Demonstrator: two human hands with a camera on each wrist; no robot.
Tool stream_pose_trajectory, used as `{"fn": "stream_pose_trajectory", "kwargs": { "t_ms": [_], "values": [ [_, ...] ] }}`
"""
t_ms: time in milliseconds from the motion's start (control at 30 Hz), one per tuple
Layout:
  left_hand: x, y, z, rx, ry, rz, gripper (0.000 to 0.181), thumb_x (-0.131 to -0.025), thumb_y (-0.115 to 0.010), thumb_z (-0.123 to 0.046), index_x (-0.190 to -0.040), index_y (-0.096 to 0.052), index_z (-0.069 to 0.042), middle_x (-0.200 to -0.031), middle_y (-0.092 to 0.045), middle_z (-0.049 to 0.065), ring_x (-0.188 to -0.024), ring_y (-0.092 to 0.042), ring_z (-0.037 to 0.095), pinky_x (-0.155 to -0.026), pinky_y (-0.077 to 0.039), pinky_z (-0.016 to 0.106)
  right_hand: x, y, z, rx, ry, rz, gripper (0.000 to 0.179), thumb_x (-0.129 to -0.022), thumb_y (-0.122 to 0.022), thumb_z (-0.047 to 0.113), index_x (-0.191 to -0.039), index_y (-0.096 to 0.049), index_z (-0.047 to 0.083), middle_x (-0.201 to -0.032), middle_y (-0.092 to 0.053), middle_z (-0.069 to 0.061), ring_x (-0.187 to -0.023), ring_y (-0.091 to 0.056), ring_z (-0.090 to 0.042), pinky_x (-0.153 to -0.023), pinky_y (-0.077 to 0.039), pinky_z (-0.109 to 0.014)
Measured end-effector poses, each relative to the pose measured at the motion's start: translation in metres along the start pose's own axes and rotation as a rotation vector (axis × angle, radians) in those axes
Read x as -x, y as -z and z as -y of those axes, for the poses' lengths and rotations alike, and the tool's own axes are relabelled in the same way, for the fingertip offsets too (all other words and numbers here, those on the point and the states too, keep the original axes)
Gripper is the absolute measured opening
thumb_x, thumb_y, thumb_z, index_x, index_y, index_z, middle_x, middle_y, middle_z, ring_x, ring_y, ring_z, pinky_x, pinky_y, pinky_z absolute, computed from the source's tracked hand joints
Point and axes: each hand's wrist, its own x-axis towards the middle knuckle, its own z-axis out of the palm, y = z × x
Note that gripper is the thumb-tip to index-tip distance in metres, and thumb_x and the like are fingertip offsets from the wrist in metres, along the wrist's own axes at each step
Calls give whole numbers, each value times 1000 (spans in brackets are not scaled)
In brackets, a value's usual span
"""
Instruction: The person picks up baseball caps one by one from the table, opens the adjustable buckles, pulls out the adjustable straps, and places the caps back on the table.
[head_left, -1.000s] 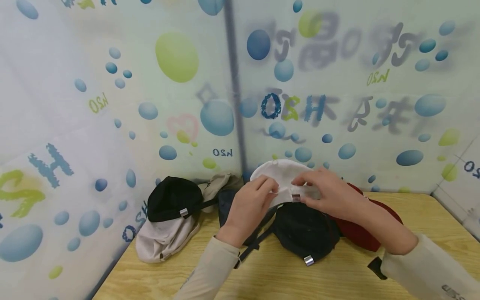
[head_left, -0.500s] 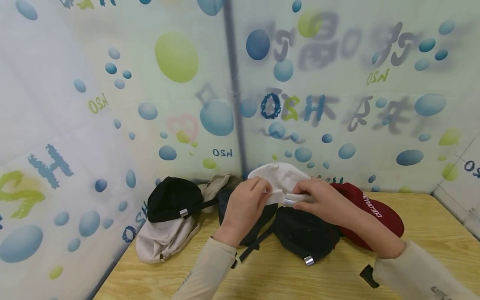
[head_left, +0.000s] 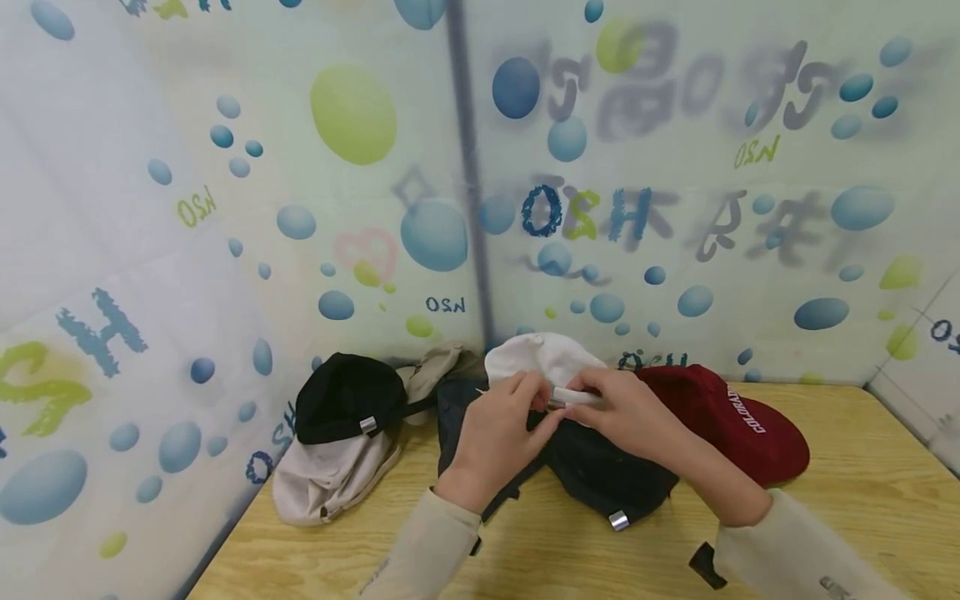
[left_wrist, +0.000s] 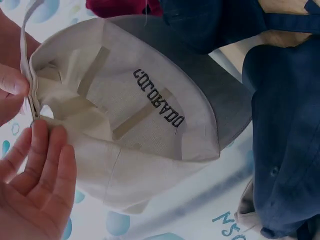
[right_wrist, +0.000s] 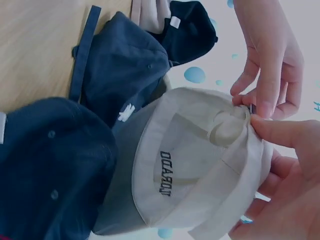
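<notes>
Both hands hold a white cap [head_left: 536, 354] above the other caps, at its back strap [head_left: 579, 397]. My left hand [head_left: 495, 433] pinches the strap end close to the metal buckle. The right hand [head_left: 633, 412] grips the strap beside it, thumb and fingers on the band. In the left wrist view the cap's inside [left_wrist: 145, 110] faces the camera, with reversed COLORADO stitching and a grey-looking brim [left_wrist: 200, 65]. The right wrist view shows the right thumb [right_wrist: 280, 131] pressing at the strap, where the left fingertips meet it. Fingers partly hide the buckle.
A dark cap [head_left: 607, 467] lies below the hands, a navy cap [head_left: 453, 408] left of it. The maroon cap [head_left: 697, 417] is at right. Farther left, a black cap [head_left: 345, 396] rests on a pale cap [head_left: 322, 487], near a khaki cap [head_left: 438, 371]. All sit on the wooden table [head_left: 585, 558].
The white cap has shifted slightly left and down. My right hand has moved left, bringing the hands together at the buckle, and more of the maroon cap now shows.
</notes>
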Motion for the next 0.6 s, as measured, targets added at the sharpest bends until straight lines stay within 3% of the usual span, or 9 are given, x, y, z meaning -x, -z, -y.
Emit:
{"fn": "stream_pose_trajectory", "kwargs": {
  "t_ms": [167, 300, 467, 600],
  "values": [
    [1, -1, -2, 28, 90, 28, 28, -89, -75, -37, -98, -58, -17, -87, -65, -5, -76, -65, 7, -62, -53, 22, -2, -7, 1, -75, -48, -5, 11, -92, -72, 16, -97, -70, 7, -80, -62, -1, -71, -48, -13, -61, -40, -23],
    [1, 1, -1, 24, 133, 87, 27, -91, -74, -36, -98, -56, -16, -88, -64, -3, -77, -65, 10, -64, -54, 24, -4, -12, 0, -155, -61, 8, 14, -93, -71, 17, -100, -72, 5, -88, -66, -5, -77, -51, -15, -64, -43, -23],
    [4, 0, 2, 4, 142, 118, 27, -90, -75, -33, -97, -55, -16, -88, -61, -2, -79, -66, 10, -65, -54, 23, -4, -18, -4, -221, -56, 30, 13, -93, -70, 15, -100, -73, 5, -91, -68, -7, -78, -53, -15, -64, -47, -22],
    [6, 0, 2, -10, 145, 107, 28, -87, -77, -31, -95, -55, -16, -85, -59, -3, -69, -61, 9, -59, -51, 21, -3, -23, -5, -220, -49, 19, 10, -92, -70, 13, -97, -73, 5, -91, -68, -7, -78, -54, -15, -65, -48, -22]
  ]
}}
